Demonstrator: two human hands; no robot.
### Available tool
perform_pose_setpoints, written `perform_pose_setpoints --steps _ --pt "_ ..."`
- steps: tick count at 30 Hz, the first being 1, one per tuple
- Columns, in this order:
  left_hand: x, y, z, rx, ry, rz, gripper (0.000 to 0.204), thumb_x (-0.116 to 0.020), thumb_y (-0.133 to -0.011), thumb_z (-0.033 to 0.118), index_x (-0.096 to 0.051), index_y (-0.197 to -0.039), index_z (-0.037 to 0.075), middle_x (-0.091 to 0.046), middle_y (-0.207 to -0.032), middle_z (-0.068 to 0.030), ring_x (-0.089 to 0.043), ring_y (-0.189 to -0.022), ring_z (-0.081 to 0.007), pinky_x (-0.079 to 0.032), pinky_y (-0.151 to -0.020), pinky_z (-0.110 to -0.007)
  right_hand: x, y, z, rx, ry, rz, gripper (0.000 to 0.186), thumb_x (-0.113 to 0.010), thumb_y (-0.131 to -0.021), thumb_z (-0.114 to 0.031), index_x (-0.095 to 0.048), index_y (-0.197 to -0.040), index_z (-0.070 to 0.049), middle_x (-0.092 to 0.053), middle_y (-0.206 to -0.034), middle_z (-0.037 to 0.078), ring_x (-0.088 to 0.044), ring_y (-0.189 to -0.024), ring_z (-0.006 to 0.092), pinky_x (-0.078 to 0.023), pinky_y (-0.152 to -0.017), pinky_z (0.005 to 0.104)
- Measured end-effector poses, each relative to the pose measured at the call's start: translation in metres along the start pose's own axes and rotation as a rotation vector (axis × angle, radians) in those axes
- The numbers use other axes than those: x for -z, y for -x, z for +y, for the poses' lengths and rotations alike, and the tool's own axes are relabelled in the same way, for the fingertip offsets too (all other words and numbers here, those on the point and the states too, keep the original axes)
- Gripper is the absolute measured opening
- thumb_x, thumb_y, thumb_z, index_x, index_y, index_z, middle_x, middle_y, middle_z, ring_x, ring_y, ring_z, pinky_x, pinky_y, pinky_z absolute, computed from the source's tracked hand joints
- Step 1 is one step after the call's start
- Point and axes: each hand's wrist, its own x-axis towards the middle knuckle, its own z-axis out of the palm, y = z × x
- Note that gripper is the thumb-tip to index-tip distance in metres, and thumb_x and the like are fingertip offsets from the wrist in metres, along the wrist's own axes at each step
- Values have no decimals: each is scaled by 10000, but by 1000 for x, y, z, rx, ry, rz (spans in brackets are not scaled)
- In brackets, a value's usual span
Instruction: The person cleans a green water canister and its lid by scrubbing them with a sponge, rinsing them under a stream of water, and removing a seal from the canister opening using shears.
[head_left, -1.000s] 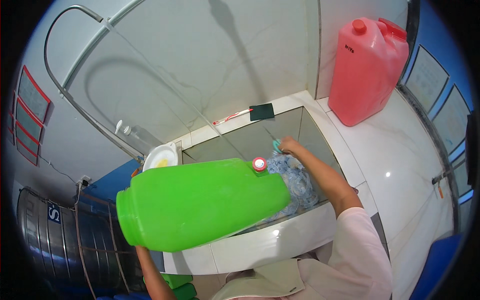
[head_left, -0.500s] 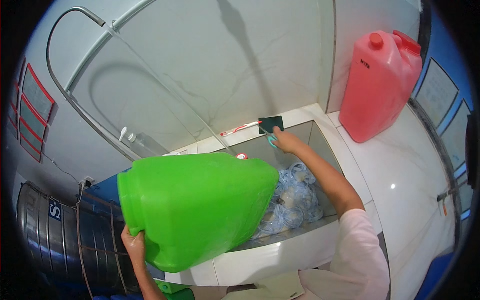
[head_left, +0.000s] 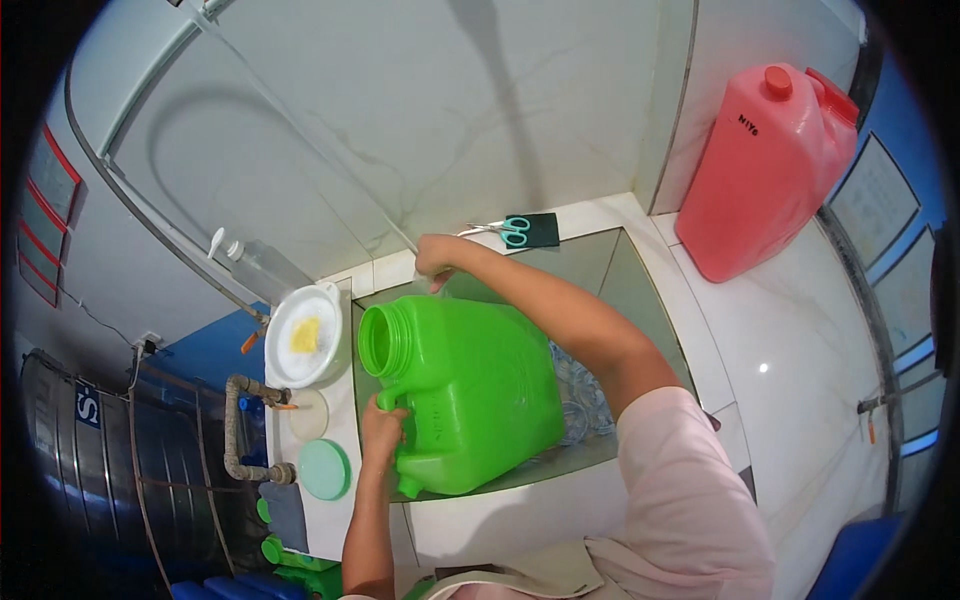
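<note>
1. Pointing its open round mouth to the left, the green jerrycan lies tipped on its side, its base end toward the right.
2. Its long axis runs roughly left to right across the basin, and the body sits over the basin's near left part.
3. The left hand is closed around the jerrycan's left end, just below the mouth, so the bulk lies to that hand's right.
4. The right hand is beyond the jerrycan's far edge, beside the water stream, fingers bent; whether it holds anything cannot be told.
5. No writing can be made out on the green jerrycan; dark handwriting marks the red jerrycan on the surface, and white lettering shows on the steel tank's blue label.
</note>
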Motion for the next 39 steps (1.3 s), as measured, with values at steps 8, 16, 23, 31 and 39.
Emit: perform_pose_setpoints --steps 8,16,23,31,39 --pt "-18 -16 -31 236 331 -83 133 -535 -704 -9 -501 -826 33 -450 -605 -38 -426 -419 -129 -366 -349 -265 -8 -19 30 -48 65 -141 158 -481 -751 49 -553 -850 148 -609 -758 236 -655 -600 279 -528 -436 341" --pt "-25 -26 -24 171 237 -216 124 -554 -719 8 -515 -836 22 -482 -621 -53 -426 -420 -114 -347 -336 -270 0 17 -2 -91 -390 5 165 -446 -757 48 -605 -787 82 -628 -756 193 -640 -546 271 -541 -479 317" --pt "-35 -67 14 -406 -420 -191 339 -562 -815 296 -519 -952 -11 -589 -740 -164 -572 -636 -300 -446 -579 -414 6 23 -16 -94 -353 -3 159 -477 -755 -3 -626 -737 49 -615 -650 153 -618 -530 198 -478 -460 264" --pt "-86 -92 27 -782 -836 210 440 -566 -813 309 -479 -1123 9 -543 -1064 -193 -504 -964 -341 -380 -837 -447 10 25 -21 -80 -265 64 165 -467 -744 10 -621 -706 58 -624 -669 173 -629 -530 239 -480 -449 295" --pt "-86 -91 43 -1150 -688 135 401 -552 -834 261 -467 -1196 113 -544 -1087 -140 -508 -998 -315 -380 -862 -435 12 27 -25 -37 -424 38 130 -482 -746 9 -595 -700 56 -582 -629 130 -625 -566 215 -505 -495 293"
